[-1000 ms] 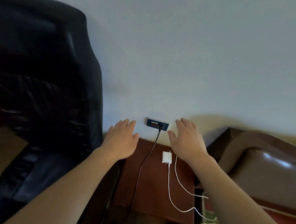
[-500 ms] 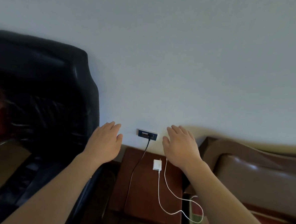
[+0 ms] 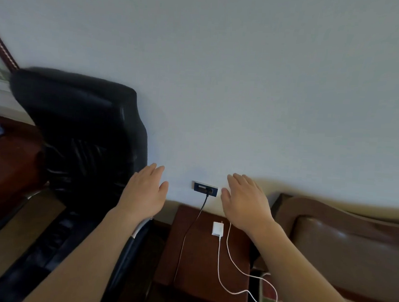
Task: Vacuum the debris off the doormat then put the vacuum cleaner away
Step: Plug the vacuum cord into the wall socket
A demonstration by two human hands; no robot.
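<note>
Head view loses the black cord (image 3: pixel 189 229) in shadow beside the brown counter (image 3: pixel 201 256), so I cannot tell what it leads to or where the vacuum cleaner is. The cord's plug (image 3: pixel 208 191) sits in the blue wall socket (image 3: pixel 201 187). My left hand (image 3: pixel 144 194) and right hand (image 3: pixel 244 202) hover flat with fingers straight, holding nothing. They are spread apart with the socket between them, and neither touches the plug. Just below my right hand a white charger (image 3: pixel 217 229) lies on the counter, its white cable (image 3: pixel 233 265) looping off the edge. A black chair (image 3: pixel 83 129) stands to the left, blurred.

Holding left hand (image 3: pixel 144 194) and right hand (image 3: pixel 244 202) flat either side of wall socket (image 3: pixel 199 187) with black cord (image 3: pixel 184 238) plugged in.
</note>
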